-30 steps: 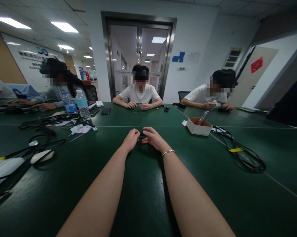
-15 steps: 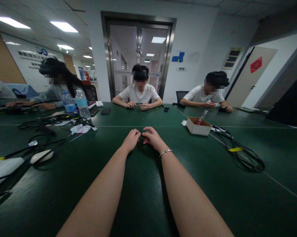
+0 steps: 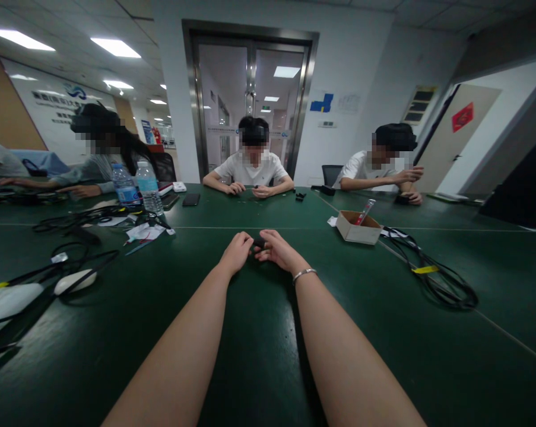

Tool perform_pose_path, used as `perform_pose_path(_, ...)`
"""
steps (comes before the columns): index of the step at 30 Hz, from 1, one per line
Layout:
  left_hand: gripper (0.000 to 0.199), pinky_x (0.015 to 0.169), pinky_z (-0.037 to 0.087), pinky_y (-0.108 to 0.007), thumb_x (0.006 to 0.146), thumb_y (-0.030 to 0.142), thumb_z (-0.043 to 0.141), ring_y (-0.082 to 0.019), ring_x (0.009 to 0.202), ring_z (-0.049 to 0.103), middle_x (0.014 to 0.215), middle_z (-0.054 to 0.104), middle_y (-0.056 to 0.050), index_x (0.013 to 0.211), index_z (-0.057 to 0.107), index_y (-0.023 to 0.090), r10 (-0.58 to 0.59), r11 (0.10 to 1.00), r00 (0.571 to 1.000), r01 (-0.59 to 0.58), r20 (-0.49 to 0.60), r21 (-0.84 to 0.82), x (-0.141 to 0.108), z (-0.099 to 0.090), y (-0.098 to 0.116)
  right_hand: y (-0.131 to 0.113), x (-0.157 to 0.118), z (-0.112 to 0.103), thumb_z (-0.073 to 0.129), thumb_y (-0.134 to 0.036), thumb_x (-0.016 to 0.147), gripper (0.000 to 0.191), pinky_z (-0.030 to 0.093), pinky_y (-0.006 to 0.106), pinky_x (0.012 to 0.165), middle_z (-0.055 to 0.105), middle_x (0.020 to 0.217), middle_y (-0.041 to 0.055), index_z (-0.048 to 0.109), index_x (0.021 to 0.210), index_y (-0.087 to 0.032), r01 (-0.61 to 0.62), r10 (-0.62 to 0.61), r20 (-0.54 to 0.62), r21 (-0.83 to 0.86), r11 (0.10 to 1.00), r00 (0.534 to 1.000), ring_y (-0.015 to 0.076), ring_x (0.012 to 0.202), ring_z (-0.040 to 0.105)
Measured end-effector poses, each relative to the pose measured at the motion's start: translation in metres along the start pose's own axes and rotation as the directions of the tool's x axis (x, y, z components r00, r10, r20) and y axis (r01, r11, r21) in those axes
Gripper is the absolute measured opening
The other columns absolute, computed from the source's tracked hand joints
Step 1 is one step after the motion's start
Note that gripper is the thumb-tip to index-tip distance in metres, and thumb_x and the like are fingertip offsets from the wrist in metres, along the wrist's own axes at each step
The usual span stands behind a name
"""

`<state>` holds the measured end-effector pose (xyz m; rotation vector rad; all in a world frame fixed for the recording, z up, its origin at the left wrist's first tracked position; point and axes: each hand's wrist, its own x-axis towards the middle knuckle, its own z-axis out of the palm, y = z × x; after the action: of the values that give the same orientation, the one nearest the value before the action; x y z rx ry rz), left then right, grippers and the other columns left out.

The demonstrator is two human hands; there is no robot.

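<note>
A small dark object [image 3: 259, 242] shows between my hands, just above the green table [image 3: 259, 332]. My right hand [image 3: 280, 249], with a silver bracelet at its wrist, pinches this object between thumb and fingers. On the other side, my left hand [image 3: 237, 251] has its fingers bent together at the object's left end. What the left fingertips grip, if anything, is too small to make out.
A small open box [image 3: 359, 232] holding a clear-and-red tube stands right of my hands, beside coiled black cables [image 3: 441, 279]. Water bottles [image 3: 148, 188], papers [image 3: 145, 231] and more cables lie left. Several people sit around the table.
My right hand has shifted slightly right, and more of the dark object shows between my hands. The person at the right has raised one hand.
</note>
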<state>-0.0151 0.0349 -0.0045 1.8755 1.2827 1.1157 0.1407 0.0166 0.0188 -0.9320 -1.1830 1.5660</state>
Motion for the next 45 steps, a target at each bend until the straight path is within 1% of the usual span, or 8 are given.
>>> perform_pose_path(7,0.022,0.068,0.042,-0.026,0.09,0.036,0.039,-0.011,0.067,0.054,0.093,0.052,-0.002,0.082,0.05,0.019,-0.011,1.0,1.0,0.011,-0.013,0.0,0.0,0.0012,-0.0006,-0.0001,-0.0012,0.0022,0.071,-0.016,0.066,0.05,0.058,0.027,0.049,0.053,0.075,-0.0072,0.043,0.106,-0.027,0.1,-0.1,-0.004,-0.048,0.994,0.995,0.0093,0.05,0.058)
perform_pose_path(11,0.022,0.069,0.042,-0.027,0.09,0.036,0.038,-0.012,0.067,0.053,0.092,0.051,-0.002,0.082,0.05,0.019,0.008,1.0,1.0,-0.007,-0.01,0.016,0.0,0.0015,-0.0019,-0.0012,-0.0015,0.0029,0.062,-0.027,0.077,0.029,0.054,0.026,0.041,0.051,0.07,-0.0054,0.045,0.1,-0.023,0.024,-0.025,-0.01,-0.084,0.996,1.0,0.0084,0.042,0.053)
perform_pose_path(16,0.021,0.07,0.042,-0.027,0.089,0.034,0.038,-0.012,0.068,0.053,0.089,0.05,-0.001,0.08,0.05,0.019,0.017,1.0,0.999,-0.016,-0.034,0.019,-0.001,0.0015,-0.0004,-0.0021,-0.0025,0.004,0.069,-0.015,0.065,0.051,0.057,0.026,0.047,0.053,0.078,-0.0066,0.039,0.104,-0.028,0.081,-0.08,0.026,-0.061,0.995,0.996,0.0105,0.051,0.059)
perform_pose_path(20,0.021,0.07,0.042,-0.027,0.089,0.035,0.039,-0.012,0.068,0.053,0.09,0.051,-0.002,0.081,0.05,0.019,0.011,1.0,1.0,-0.01,-0.022,0.025,-0.0008,0.0018,0.0003,-0.0005,0.0001,0.0039,0.061,-0.026,0.075,0.032,0.053,0.026,0.04,0.05,0.071,-0.0063,0.041,0.099,-0.025,0.026,-0.027,-0.01,-0.084,0.996,1.0,0.0087,0.042,0.053)
perform_pose_path(25,0.021,0.07,0.042,-0.028,0.09,0.034,0.039,-0.012,0.066,0.054,0.091,0.051,-0.002,0.08,0.05,0.019,-0.005,1.0,1.0,0.005,-0.028,0.022,-0.0004,0.0012,-0.0001,0.0006,0.001,0.0027,0.069,-0.017,0.064,0.054,0.054,0.024,0.041,0.05,0.08,-0.0067,0.038,0.107,-0.03,0.104,-0.107,-0.046,-0.057,0.993,0.993,0.0087,0.048,0.056)
perform_pose_path(37,0.023,0.07,0.041,-0.028,0.09,0.036,0.038,-0.012,0.068,0.053,0.09,0.051,-0.002,0.08,0.05,0.019,-0.016,0.999,0.999,0.017,-0.029,0.032,-0.0021,0.0004,0.0021,0.0001,0.0004,0.002,0.063,-0.022,0.075,0.033,0.054,0.026,0.043,0.052,0.072,-0.0051,0.041,0.099,-0.024,0.017,-0.018,-0.022,-0.048,0.999,1.0,0.0097,0.044,0.055)
perform_pose_path(42,0.024,0.068,0.041,-0.028,0.09,0.036,0.038,-0.012,0.067,0.053,0.09,0.051,-0.002,0.079,0.051,0.019,-0.026,1.0,0.999,0.026,-0.033,-0.007,-0.002,-0.0001,0.0027,-0.001,-0.0019,0.0027,0.07,-0.012,0.066,0.049,0.055,0.023,0.045,0.054,0.08,-0.0058,0.041,0.103,-0.026,0.094,-0.094,0.009,-0.06,0.994,0.996,0.0087,0.049,0.058)
perform_pose_path(45,0.022,0.068,0.042,-0.028,0.089,0.034,0.039,-0.012,0.067,0.053,0.09,0.051,-0.002,0.078,0.051,0.018,-0.028,0.999,0.999,0.026,-0.043,-0.028,-0.0012,0.0005,0.0025,-0.0008,-0.0006,0.003,0.062,-0.027,0.079,0.029,0.054,0.025,0.042,0.054,0.07,-0.0041,0.043,0.101,-0.023,0.018,-0.018,-0.001,-0.072,0.997,1.0,0.01,0.045,0.056)
